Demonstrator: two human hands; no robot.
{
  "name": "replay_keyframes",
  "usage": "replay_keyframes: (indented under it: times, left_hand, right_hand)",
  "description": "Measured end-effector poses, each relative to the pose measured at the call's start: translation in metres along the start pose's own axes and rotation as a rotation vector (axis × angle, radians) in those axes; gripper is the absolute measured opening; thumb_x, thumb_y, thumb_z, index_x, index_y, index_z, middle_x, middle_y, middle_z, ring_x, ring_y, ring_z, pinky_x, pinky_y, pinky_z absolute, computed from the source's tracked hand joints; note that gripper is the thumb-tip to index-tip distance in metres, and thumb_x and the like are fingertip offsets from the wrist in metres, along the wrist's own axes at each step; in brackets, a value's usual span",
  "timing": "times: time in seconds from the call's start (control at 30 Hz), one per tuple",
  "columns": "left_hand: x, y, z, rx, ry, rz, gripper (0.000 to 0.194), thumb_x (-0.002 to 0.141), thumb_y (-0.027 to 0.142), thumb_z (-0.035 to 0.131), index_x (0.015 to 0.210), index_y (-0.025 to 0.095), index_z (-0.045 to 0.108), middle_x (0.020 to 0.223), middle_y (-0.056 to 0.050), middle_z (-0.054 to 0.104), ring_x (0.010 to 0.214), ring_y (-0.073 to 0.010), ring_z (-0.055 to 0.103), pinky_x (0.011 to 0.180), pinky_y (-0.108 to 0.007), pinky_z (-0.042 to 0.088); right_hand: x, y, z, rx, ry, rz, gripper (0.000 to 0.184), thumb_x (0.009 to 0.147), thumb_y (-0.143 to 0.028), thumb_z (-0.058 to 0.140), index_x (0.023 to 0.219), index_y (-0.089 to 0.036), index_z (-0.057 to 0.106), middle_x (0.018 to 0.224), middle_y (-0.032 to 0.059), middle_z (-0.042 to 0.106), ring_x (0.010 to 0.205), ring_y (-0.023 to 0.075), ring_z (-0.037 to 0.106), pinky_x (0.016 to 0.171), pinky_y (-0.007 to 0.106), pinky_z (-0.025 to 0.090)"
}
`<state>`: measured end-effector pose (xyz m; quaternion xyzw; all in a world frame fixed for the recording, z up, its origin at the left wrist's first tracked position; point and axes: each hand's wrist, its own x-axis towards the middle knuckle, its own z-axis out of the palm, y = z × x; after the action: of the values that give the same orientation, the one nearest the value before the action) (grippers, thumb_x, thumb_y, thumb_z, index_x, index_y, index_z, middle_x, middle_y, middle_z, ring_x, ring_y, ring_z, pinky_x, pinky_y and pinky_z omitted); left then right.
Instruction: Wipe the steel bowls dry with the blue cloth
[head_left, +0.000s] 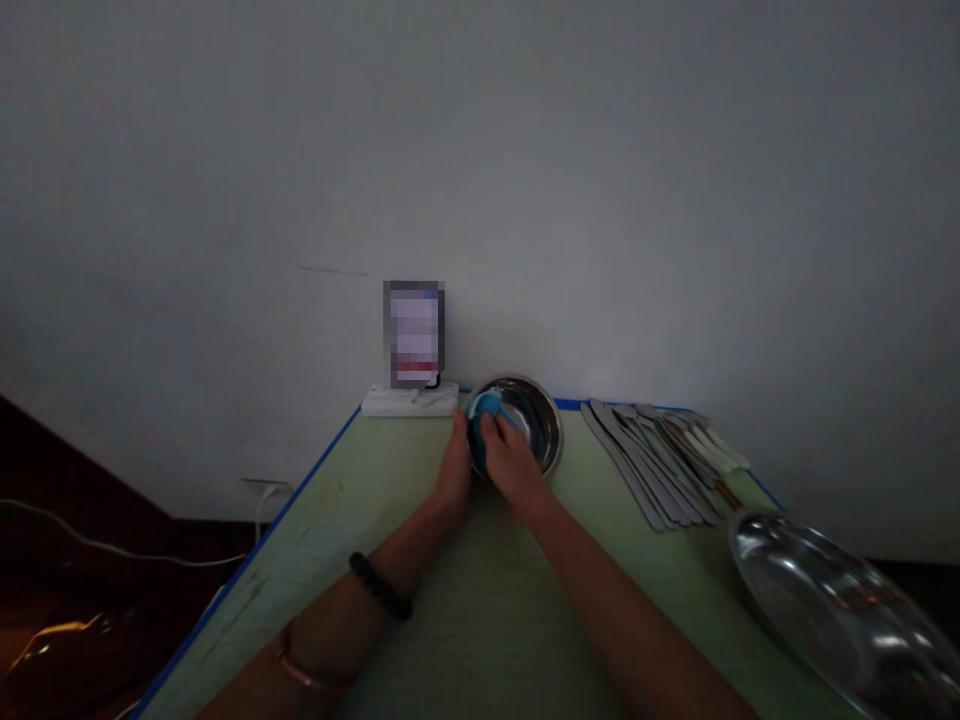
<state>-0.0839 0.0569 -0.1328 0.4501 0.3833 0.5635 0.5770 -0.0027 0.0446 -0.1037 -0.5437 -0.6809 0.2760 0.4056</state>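
Note:
A round shiny metal bowl (553, 440) stands at the far side of the table, near the wall. My left hand (454, 468) is closed on the bowl's left side, with its thumb up by the rim. Inside the bowl, my right hand (514, 462) pinches a blue cloth (487, 404) with a whitish patch and presses it toward the inner left wall. The lower part of the cloth is in shadow, and my right hand hides some of the bowl's near side.
A lit, blurred phone (415, 335) stands on a white power strip (411, 401) left of the bowl. Several flat metal utensils (652, 470) lie to the right, some with pale handles. A large metal basin (840, 610) sits at the table's right edge. A cable (150, 553) runs left.

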Motion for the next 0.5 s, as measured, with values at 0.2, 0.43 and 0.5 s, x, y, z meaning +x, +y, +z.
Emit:
replay_keyframes:
  times: [0.2,0.43,0.5]
  left_hand:
    - [-0.002,0.014,-0.003,-0.304,0.068,-0.247,0.059,0.084,0.059,0.028,0.085,0.013,0.064,0.078,-0.009,0.071,0.095,-0.0234,0.064,0.091,-0.036,0.047]
    - [-0.005,0.014,0.002,-0.351,0.063,-0.244,0.050,0.085,0.054,0.035,0.084,0.014,0.066,0.075,-0.005,0.071,0.094,-0.0218,0.064,0.094,-0.034,0.045]
    - [-0.005,0.014,0.000,-0.339,0.071,-0.227,0.052,0.085,0.054,0.036,0.088,0.013,0.066,0.078,-0.006,0.071,0.095,-0.0228,0.064,0.095,-0.036,0.044]
  right_hand:
    - [-0.001,0.007,-0.020,0.017,-0.311,-0.163,0.026,0.083,-0.030,0.048,0.066,-0.015,0.061,0.057,-0.0036,0.054,0.057,0.0097,0.048,0.055,0.021,0.034]
    - [-0.012,0.010,-0.011,-0.006,-0.049,-0.174,0.024,0.086,-0.028,0.043,0.086,-0.014,0.063,0.081,0.0035,0.065,0.076,0.0144,0.056,0.068,0.024,0.038]
    - [-0.013,0.008,-0.011,-0.037,-0.104,-0.193,0.025,0.086,-0.028,0.043,0.087,-0.014,0.064,0.082,0.0037,0.066,0.076,0.0147,0.057,0.068,0.024,0.039]
